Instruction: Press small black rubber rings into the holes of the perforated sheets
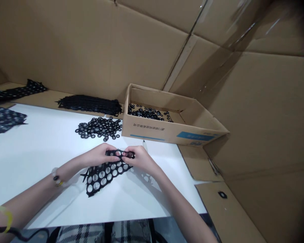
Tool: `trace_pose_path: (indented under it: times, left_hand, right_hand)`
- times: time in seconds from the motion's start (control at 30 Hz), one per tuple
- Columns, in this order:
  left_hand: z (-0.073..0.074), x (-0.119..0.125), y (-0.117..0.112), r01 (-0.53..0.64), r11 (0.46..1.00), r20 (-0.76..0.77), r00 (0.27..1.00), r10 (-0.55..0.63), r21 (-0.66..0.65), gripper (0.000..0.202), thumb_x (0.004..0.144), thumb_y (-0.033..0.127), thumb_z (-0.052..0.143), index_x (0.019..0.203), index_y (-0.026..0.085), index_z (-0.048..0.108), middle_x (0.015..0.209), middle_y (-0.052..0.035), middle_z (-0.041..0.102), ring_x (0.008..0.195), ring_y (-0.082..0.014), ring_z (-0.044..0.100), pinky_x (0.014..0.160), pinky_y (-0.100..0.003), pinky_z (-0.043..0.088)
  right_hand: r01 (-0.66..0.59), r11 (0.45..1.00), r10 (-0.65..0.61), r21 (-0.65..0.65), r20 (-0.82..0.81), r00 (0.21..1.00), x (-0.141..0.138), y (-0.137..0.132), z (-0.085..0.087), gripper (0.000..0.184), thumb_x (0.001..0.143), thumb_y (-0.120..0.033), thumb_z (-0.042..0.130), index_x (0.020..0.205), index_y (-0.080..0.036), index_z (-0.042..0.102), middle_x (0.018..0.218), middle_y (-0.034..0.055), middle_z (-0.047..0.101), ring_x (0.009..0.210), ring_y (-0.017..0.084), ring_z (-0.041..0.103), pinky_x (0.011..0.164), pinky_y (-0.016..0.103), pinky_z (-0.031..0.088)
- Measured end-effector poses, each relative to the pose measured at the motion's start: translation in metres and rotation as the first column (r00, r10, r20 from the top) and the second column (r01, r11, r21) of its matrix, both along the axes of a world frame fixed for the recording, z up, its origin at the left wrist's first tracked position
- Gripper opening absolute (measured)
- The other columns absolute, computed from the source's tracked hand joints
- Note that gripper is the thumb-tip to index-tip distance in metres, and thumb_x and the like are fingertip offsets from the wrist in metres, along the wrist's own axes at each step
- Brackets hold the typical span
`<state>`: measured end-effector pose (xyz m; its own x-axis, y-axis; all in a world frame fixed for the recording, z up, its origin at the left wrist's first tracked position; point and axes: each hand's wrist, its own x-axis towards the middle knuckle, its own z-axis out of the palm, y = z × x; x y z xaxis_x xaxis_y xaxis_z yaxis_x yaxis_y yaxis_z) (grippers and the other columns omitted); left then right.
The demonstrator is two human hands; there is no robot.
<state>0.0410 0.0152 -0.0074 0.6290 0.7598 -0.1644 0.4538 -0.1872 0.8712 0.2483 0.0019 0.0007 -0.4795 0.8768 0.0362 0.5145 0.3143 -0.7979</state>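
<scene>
- Left hand [98, 156] and right hand [138, 158] clamped close together on the top edge of a black perforated sheet [103, 175]; fingers hide the pinched section.
- Sheet sits over a white tabletop [40, 152].
- Loose black rings [98, 128] lie beyond, beside a brown cardboard box [147, 130].

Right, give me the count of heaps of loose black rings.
2: one heap on the white table, another heap inside the cardboard box. Others could be hidden by the box's walls.
</scene>
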Motion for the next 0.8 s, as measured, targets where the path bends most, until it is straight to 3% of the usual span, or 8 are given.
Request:
trace_pose_path:
  times: [0.07,0.2,0.3,0.4,0.53,0.63,0.8]
  left_hand:
    - [0.000,0.000,0.000,-0.001,0.999,0.037,0.999,0.003,-0.040,0.036,0.078,0.048,0.058,0.076,0.013,0.064,0.064,0.0013,0.055,0.062,-0.0139,0.044,0.057,-0.022,0.031]
    - [0.005,0.000,-0.002,0.005,0.954,0.168,0.985,0.048,-0.301,0.033,0.074,0.047,0.065,0.076,0.014,0.063,0.067,0.0013,0.058,0.064,-0.0142,0.048,0.060,-0.023,0.034]
    - [0.009,0.000,-0.004,-0.095,0.901,0.208,0.958,0.199,-0.424,0.035,0.072,0.047,0.068,0.086,0.015,0.065,0.080,-0.0014,0.064,0.073,-0.0175,0.054,0.067,-0.025,0.039]
    - [0.011,0.001,-0.004,-0.226,0.900,0.189,0.931,0.312,-0.373,0.036,0.073,0.050,0.067,0.081,0.015,0.064,0.076,-0.0006,0.063,0.071,-0.0166,0.052,0.065,-0.024,0.037]
    - [0.010,0.003,-0.005,-0.267,0.930,0.172,0.934,0.315,-0.252,0.043,0.076,0.056,0.059,0.061,0.016,0.052,0.056,0.0045,0.045,0.056,-0.0117,0.038,0.053,-0.022,0.026]
    - [0.008,0.006,-0.005,-0.299,0.938,0.148,0.934,0.325,-0.177,0.047,0.073,0.057,0.059,0.053,0.017,0.041,0.052,0.0058,0.032,0.053,-0.0105,0.029,0.051,-0.024,0.019]
    - [0.000,0.009,-0.002,-0.260,0.964,0.113,0.958,0.264,-0.049,0.047,0.076,0.052,0.055,0.051,0.018,0.033,0.053,0.0051,0.024,0.054,-0.0106,0.024,0.051,-0.025,0.017]
  right_hand:
    - [0.015,0.998,-0.018,0.068,0.034,0.999,-0.002,0.000,-0.004,0.004,0.072,-0.014,0.062,0.071,-0.015,0.066,0.060,-0.0027,0.058,0.056,0.010,0.048,0.055,0.019,0.037]
    - [0.001,0.972,-0.007,0.235,0.023,1.000,-0.003,0.002,-0.009,0.004,0.077,-0.015,0.062,0.079,-0.016,0.066,0.072,0.0025,0.065,0.066,0.015,0.056,0.064,0.025,0.044]
    - [0.104,0.874,-0.114,0.475,-0.009,0.993,0.000,0.002,-0.006,0.023,0.079,-0.021,0.063,0.102,-0.019,0.064,0.103,0.0099,0.064,0.098,0.024,0.054,0.088,0.037,0.043]
    - [0.216,0.767,-0.233,0.605,-0.052,0.971,0.002,-0.001,-0.001,0.026,0.079,-0.031,0.066,0.104,-0.023,0.065,0.111,0.0098,0.061,0.108,0.027,0.046,0.096,0.043,0.037]
    - [0.123,0.829,-0.120,0.545,-0.041,0.992,-0.005,-0.005,-0.005,0.016,0.076,-0.035,0.071,0.083,-0.020,0.066,0.084,0.0063,0.066,0.087,0.023,0.053,0.082,0.036,0.044]
    - [0.136,0.880,-0.113,0.455,-0.078,0.991,-0.010,-0.006,-0.012,0.018,0.076,-0.032,0.072,0.086,-0.019,0.064,0.081,0.0054,0.066,0.080,0.020,0.057,0.075,0.032,0.046]
    - [0.178,0.918,-0.138,0.353,-0.135,0.981,-0.012,-0.006,-0.016,0.011,0.074,-0.025,0.073,0.079,-0.018,0.065,0.075,0.0027,0.066,0.069,0.016,0.058,0.066,0.027,0.047]
